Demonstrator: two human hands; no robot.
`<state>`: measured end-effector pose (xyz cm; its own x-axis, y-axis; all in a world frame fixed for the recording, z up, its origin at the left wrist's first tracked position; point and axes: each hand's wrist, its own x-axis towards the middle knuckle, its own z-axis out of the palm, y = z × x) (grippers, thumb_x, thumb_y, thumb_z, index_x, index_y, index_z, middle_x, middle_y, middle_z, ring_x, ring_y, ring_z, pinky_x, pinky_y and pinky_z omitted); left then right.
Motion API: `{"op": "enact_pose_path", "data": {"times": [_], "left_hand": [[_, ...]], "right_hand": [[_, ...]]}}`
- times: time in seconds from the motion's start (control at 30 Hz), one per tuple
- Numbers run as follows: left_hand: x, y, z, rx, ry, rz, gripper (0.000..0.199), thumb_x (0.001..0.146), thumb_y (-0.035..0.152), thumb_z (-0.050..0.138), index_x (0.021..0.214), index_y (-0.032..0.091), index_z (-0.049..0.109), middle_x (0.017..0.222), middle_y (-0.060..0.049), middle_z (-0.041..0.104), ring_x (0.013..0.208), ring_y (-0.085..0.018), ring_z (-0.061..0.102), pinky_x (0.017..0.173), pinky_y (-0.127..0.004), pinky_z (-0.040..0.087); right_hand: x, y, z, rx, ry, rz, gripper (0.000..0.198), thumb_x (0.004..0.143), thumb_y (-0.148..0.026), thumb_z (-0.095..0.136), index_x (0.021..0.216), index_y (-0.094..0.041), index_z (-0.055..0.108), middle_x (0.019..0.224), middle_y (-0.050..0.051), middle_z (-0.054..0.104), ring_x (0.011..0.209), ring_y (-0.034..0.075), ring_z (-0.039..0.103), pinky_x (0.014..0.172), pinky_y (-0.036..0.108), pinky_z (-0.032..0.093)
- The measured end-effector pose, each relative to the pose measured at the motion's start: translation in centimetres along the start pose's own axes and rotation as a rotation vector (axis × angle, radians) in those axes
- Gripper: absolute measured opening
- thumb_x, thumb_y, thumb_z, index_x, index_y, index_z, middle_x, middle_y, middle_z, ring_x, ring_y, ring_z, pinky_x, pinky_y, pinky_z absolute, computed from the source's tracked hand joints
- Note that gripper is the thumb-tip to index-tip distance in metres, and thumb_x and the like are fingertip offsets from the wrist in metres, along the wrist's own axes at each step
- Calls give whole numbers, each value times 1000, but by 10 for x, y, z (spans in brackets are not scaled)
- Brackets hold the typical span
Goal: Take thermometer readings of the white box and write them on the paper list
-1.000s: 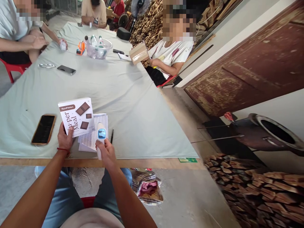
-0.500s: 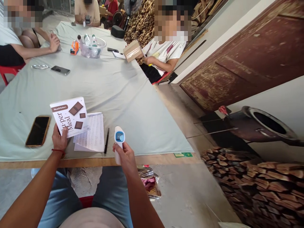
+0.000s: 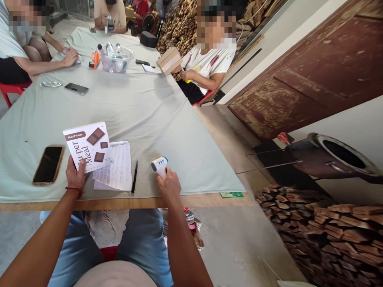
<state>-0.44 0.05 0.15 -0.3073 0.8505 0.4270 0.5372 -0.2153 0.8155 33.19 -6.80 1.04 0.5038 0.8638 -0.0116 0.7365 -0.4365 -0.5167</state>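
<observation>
So the big thing in front of me is the table point(image 3: 185, 159) with its pale green cloth, and I'm sat at the near edge. At the far end there's a plastic bowl point(image 3: 127, 59) of bottles, and a person over on the far right has a cardboard carton point(image 3: 169, 61) by their hands.

Closer in, my left hand point(image 3: 75, 174) is gripping a white box point(image 3: 87, 147) by its near left corner, thumb across the printed front, brown squares facing up at me. It's tilted and covers the far left part of some papers point(image 3: 118, 171) lying on the cloth. My phone point(image 3: 48, 165) is on the near left, just apart from the box.

What's just changed is my right hand point(image 3: 170, 184). A second ago it had the thermometer point(image 3: 160, 165) over the edge of the papers, screen towards me. Now it's out to the right, past the pen point(image 3: 134, 176), and turned so I'm looking at the blue buttons and can't read the screen. That hand is curled snugly round the handle, though most of the fingers are hidden. Upshot as I see it: no reading for me at this angle, but only the box blocks the papers now
</observation>
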Motion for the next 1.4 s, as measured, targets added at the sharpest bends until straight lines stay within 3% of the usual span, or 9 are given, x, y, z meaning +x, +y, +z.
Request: {"op": "enact_pose_path", "data": {"times": [0.13,0.23,0.4,0.53,0.73,0.9,1.03,1.2,1.4], "left_hand": [[-1,2,0,-14,-3,-2,52,89,57,51,119,16,58,106,-12,71,94,-26,66,82,-37,51],[-1,3,0,-26,-7,7,51,89,57,51,119,17,58,106,-11,70,94,-25,66,82,-37,52],[-1,2,0,-14,-5,5,50,89,55,51,119,16,58,104,-12,70,92,-25,66,80,-36,52],[0,0,0,-12,-8,11,51,89,56,51,118,16,58,105,-12,70,93,-26,66,81,-37,51],[-1,2,1,-37,-3,-10,53,88,58,51,120,16,57,106,-13,70,94,-26,66,82,-37,52],[-3,4,1,-69,-12,-13,52,88,58,51,117,15,58,103,-12,70,91,-25,65,81,-37,52],[-3,4,1,-63,-18,-19,53,88,59,51,118,16,57,104,-11,70,93,-25,65,83,-38,52],[-3,5,1,-56,-13,-31,55,87,61,50,118,16,57,105,-11,70,93,-25,66,82,-37,52],[-2,6,0,-40,-14,-13,54,88,59,50,118,16,58,105,-12,70,94,-26,66,82,-37,52]], "right_hand": [[10,14,2,-172,41,-14,47,84,-32,60,127,-12,60,109,21,62,100,33,56,83,42,41],[3,8,12,-75,183,-128,43,84,-30,59,123,-13,62,118,21,59,107,33,54,89,44,41],[-17,-26,45,240,-47,-324,29,88,-36,55,106,-16,67,85,8,67,78,22,58,78,35,46],[-22,-45,59,176,-69,-338,32,85,-30,58,112,-16,66,89,10,67,85,24,60,79,35,45],[-13,-35,43,195,-115,-326,45,78,-17,51,118,-22,69,88,9,68,82,24,61,79,36,46],[-26,-23,32,618,-155,-332,44,83,-27,41,117,-19,67,97,7,66,91,21,60,89,37,48],[-45,-22,38,853,-181,-267,49,80,-36,56,127,-20,55,96,5,60,86,18,58,83,35,50],[-58,-29,41,853,-79,-226,31,87,-48,52,101,-22,61,77,0,55,72,16,53,74,32,48],[-62,-37,34,864,-214,-277,41,90,-45,42,114,-21,66,90,4,67,81,19,61,82,36,50]]}}
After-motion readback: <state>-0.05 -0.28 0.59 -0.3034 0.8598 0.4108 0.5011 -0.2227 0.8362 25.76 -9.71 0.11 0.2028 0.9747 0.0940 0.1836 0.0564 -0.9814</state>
